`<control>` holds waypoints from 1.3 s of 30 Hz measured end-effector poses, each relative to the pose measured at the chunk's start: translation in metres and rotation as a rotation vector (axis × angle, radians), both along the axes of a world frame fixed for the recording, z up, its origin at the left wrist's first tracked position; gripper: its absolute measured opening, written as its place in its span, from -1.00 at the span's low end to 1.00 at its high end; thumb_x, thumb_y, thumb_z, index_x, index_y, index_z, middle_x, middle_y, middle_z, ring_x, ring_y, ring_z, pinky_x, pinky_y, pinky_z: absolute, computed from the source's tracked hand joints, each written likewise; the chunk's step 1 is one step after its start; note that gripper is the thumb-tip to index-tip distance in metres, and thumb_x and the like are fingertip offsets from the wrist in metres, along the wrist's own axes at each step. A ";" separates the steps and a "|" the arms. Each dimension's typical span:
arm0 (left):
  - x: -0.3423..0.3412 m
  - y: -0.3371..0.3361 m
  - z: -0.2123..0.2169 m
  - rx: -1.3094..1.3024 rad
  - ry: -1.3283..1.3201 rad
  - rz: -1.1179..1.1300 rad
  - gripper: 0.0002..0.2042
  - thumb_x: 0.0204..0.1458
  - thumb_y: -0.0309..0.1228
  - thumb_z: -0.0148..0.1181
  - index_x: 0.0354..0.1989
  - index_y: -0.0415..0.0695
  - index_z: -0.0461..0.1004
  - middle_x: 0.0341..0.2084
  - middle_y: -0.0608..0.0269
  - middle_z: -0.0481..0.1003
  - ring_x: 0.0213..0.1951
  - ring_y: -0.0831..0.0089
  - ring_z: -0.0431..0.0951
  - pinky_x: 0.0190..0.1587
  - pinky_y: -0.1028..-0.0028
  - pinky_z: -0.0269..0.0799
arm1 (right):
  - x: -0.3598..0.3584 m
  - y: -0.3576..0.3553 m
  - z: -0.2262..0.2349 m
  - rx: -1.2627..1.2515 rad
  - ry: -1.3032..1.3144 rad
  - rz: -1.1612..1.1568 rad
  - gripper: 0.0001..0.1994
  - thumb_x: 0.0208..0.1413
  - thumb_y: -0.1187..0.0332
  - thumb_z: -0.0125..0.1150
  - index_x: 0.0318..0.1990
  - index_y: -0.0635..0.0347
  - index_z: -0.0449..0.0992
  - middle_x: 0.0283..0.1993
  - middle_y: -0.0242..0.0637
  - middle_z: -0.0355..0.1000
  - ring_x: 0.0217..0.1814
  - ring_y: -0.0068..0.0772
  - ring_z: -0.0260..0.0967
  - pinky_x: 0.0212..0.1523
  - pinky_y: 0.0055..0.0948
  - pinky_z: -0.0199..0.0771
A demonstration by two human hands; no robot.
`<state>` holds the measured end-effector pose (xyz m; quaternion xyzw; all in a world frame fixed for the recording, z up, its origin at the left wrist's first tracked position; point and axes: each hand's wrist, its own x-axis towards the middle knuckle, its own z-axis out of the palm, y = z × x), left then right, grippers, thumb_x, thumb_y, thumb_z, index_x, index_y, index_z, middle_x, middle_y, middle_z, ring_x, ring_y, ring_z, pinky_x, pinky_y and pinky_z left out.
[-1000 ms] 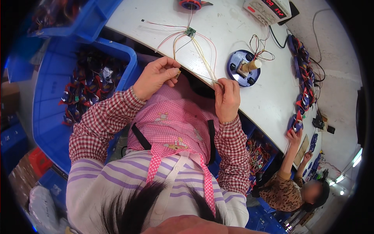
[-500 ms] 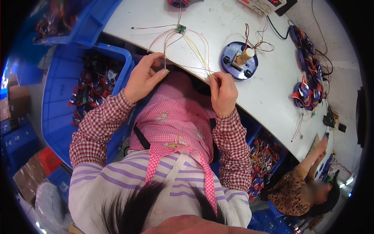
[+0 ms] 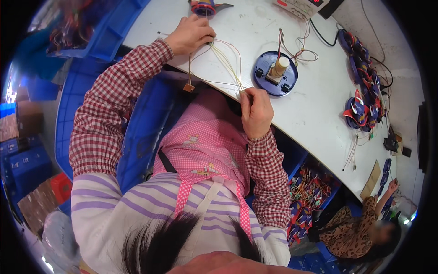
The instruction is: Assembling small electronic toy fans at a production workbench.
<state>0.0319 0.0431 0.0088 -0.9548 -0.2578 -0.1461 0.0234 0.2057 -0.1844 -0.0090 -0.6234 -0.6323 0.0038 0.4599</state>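
My left hand point(image 3: 191, 35) reaches over the white table at its near left edge, fingers bent together at the small green circuit board, which they mostly cover. What they pinch is hidden. Thin yellow wires point(image 3: 223, 57) and a red one fan from the board toward my right hand point(image 3: 258, 109), whose thumb and fingers are closed on the wire ends at the table edge. From another wire a small brown square piece point(image 3: 189, 87) hangs over the edge. Just beyond my left hand lies a red and blue round part point(image 3: 204, 7).
Right of the wires sits a dark blue round housing point(image 3: 275, 73) with a tan cylinder. A white powered device point(image 3: 301, 6) stands behind it. Red and blue parts point(image 3: 360, 109) line the far right. Blue bins point(image 3: 102, 32) stand at left; a co-worker point(image 3: 351, 228) sits at right.
My left hand has moved up and away onto the circuit board, leaving the wire end with the brown piece hanging. My right hand stays near its place, holding the wires.
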 end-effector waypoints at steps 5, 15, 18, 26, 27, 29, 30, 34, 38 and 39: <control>0.005 0.019 -0.001 -0.250 0.009 -0.058 -0.85 0.05 -0.33 0.10 -0.27 -0.08 0.49 -0.26 0.36 0.38 -0.22 0.37 0.31 -0.09 0.45 0.22 | 0.001 0.000 0.001 -0.007 0.013 -0.019 -0.86 -0.08 0.57 0.21 -0.32 0.27 0.42 -0.41 -0.24 0.37 -0.48 -0.33 0.28 -0.44 -0.50 0.32; 0.004 -0.014 0.012 -0.033 -0.319 -0.066 -0.79 0.04 -0.38 0.10 -0.17 -0.13 0.45 -0.29 0.24 0.38 -0.26 0.37 0.34 -0.14 0.51 0.27 | -0.001 0.002 -0.003 0.007 0.014 -0.023 -0.86 -0.07 0.56 0.22 -0.32 0.28 0.43 -0.42 -0.25 0.37 -0.49 -0.35 0.28 -0.45 -0.51 0.32; -0.012 -0.050 0.029 -0.009 -0.421 0.005 -0.74 0.04 -0.41 0.10 -0.09 -0.16 0.39 -0.29 0.17 0.37 -0.26 0.38 0.36 -0.14 0.52 0.29 | 0.000 -0.001 -0.004 0.006 0.017 -0.034 -0.86 -0.07 0.55 0.23 -0.32 0.28 0.43 -0.42 -0.25 0.37 -0.49 -0.36 0.28 -0.45 -0.51 0.32; -0.058 -0.153 -0.016 -0.717 -0.640 0.346 -0.83 0.08 -0.46 0.06 -0.20 -0.28 0.40 -0.36 0.21 0.40 -0.40 0.54 0.38 -0.36 0.64 0.34 | 0.002 -0.001 -0.003 0.007 0.013 -0.027 -0.86 -0.06 0.53 0.23 -0.32 0.28 0.43 -0.43 -0.27 0.37 -0.50 -0.39 0.27 -0.46 -0.53 0.31; -0.058 -0.152 -0.019 -0.715 -0.644 0.346 -0.83 0.08 -0.46 0.06 -0.20 -0.28 0.40 -0.36 0.21 0.40 -0.40 0.54 0.38 -0.36 0.64 0.34 | 0.001 -0.001 -0.003 0.010 0.010 -0.026 -0.86 -0.06 0.53 0.23 -0.32 0.28 0.43 -0.43 -0.27 0.37 -0.50 -0.39 0.27 -0.46 -0.53 0.31; -0.057 -0.152 -0.023 -0.919 -0.627 0.357 -0.83 0.10 -0.45 0.05 -0.19 -0.26 0.41 -0.37 0.23 0.43 -0.42 0.56 0.39 -0.37 0.67 0.33 | 0.000 -0.001 -0.003 -0.006 0.014 -0.027 -0.85 -0.07 0.53 0.23 -0.31 0.26 0.43 -0.41 -0.27 0.36 -0.47 -0.37 0.28 -0.44 -0.50 0.32; -0.056 -0.152 -0.025 -1.022 -0.617 0.360 -0.83 0.11 -0.44 0.04 -0.19 -0.25 0.42 -0.38 0.24 0.44 -0.43 0.58 0.39 -0.38 0.69 0.32 | 0.000 -0.001 -0.003 -0.015 0.014 -0.029 -0.85 -0.07 0.54 0.23 -0.31 0.25 0.43 -0.40 -0.27 0.35 -0.45 -0.35 0.28 -0.44 -0.49 0.33; -0.047 -0.153 -0.012 -1.303 -0.687 0.376 -0.85 0.12 -0.42 0.03 -0.23 -0.23 0.45 -0.44 0.28 0.46 -0.47 0.62 0.39 -0.43 0.72 0.30 | -0.009 -0.001 0.009 0.086 -0.030 -0.084 -0.83 -0.07 0.53 0.23 -0.28 0.25 0.44 -0.38 -0.29 0.36 -0.43 -0.37 0.28 -0.41 -0.51 0.33; -0.040 -0.156 -0.002 -1.501 -0.803 0.395 -0.85 0.12 -0.40 0.04 -0.30 -0.22 0.47 -0.51 0.31 0.46 -0.52 0.65 0.37 -0.49 0.75 0.28 | -0.034 -0.008 0.021 0.137 -0.113 0.051 -0.79 -0.10 0.54 0.24 -0.24 0.25 0.47 -0.35 -0.28 0.36 -0.39 -0.38 0.30 -0.36 -0.53 0.34; -0.038 -0.154 -0.001 -1.515 -0.823 0.381 -0.85 0.12 -0.40 0.04 -0.32 -0.22 0.48 -0.52 0.31 0.46 -0.53 0.66 0.37 -0.50 0.75 0.28 | -0.042 -0.005 0.020 0.136 -0.120 0.045 -0.79 -0.10 0.54 0.24 -0.24 0.25 0.47 -0.35 -0.28 0.36 -0.39 -0.38 0.30 -0.36 -0.53 0.34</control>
